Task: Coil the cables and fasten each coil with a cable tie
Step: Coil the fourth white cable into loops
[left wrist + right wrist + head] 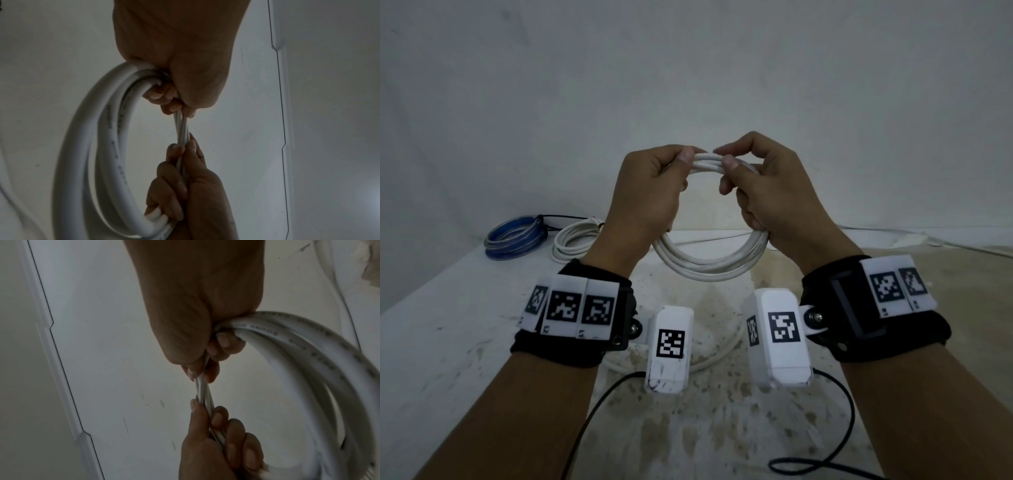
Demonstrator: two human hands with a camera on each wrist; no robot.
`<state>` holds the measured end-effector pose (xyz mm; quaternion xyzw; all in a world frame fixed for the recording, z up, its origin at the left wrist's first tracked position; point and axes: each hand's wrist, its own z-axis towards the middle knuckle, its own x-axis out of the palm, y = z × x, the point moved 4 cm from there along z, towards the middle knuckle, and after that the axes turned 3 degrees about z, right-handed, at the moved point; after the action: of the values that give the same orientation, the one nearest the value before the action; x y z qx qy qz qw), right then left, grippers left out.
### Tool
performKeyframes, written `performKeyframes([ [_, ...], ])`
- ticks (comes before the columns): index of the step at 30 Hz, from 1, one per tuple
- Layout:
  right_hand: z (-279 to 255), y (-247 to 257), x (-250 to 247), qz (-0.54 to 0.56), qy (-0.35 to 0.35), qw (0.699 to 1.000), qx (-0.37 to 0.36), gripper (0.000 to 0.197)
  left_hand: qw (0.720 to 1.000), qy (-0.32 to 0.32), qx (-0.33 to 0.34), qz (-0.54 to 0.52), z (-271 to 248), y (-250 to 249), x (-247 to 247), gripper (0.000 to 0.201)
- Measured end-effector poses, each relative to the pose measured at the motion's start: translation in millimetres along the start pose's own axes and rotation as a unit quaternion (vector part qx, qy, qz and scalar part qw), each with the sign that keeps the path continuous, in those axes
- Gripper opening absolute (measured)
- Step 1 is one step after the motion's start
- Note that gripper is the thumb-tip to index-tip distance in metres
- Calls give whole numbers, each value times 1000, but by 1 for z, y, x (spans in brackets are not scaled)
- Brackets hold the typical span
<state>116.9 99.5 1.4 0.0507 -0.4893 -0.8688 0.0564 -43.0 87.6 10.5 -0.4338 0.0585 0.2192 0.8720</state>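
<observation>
"What are the things sitting on?"

"A white table with pale brown stains and speckles across its middle and right side. It runs back to a plain wall."

"What lies on it?"

"At the far left, a blue coil lies flat, with a thin black strand reaching out from its far edge. Just to the right of it lies a white coil, partly hidden behind a wrist. Nearer, in the middle, a loose white cable curves over the stained part. A black cord lies looped at the near right, and another black cord runs along the near middle."
</observation>
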Motion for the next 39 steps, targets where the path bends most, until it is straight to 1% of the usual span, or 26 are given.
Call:
performKeyframes([
  [3,-1,2,0,-1,-9,1000,12,13,1000,0,13,7,0,-2,1,26],
  [4,-1,3,0,4,-12,1000,26,17,1000,-1,23,13,0,-3,0,26],
  [5,-1,3,0,15,-15,998,54,25,999,-2,34,18,-1,-4,-1,24],
  [7,-3,1,-1,46,-6,988,145,42,998,8,64,28,-1,-7,-2,23],
  [9,-6,-3,0,80,29,971,222,51,994,24,98,45,-3,-10,-1,22],
  [11,-7,-5,-1,102,55,960,254,49,991,33,116,57,-4,-11,1,21],
  [13,-7,-6,-1,110,71,955,268,45,990,44,117,59,-4,-11,2,21],
  [17,-5,-5,-1,126,86,952,264,42,993,71,87,41,-3,-7,4,24],
  [19,-4,-5,-2,115,85,957,252,43,993,88,62,48,-3,-5,7,25],
  [22,-3,-7,-2,93,83,963,241,44,993,112,8,41,-4,-2,11,23],
  [25,-4,-7,-3,80,71,965,241,43,990,133,-8,43,-5,-1,13,21],
  [28,-5,-5,-1,68,53,968,234,47,991,124,-8,47,-3,0,10,21],
  [31,-4,-2,-1,36,38,977,207,53,994,99,5,46,-2,-2,10,25],
  [33,-3,0,-3,23,42,979,196,48,996,86,6,30,-3,-4,12,25],
  [36,-3,4,-12,-4,40,982,183,43,994,99,-31,-15,-10,-9,19,21],
  [39,-7,10,-18,-6,41,983,179,41,993,107,-38,-7,-16,-22,23,24],
])
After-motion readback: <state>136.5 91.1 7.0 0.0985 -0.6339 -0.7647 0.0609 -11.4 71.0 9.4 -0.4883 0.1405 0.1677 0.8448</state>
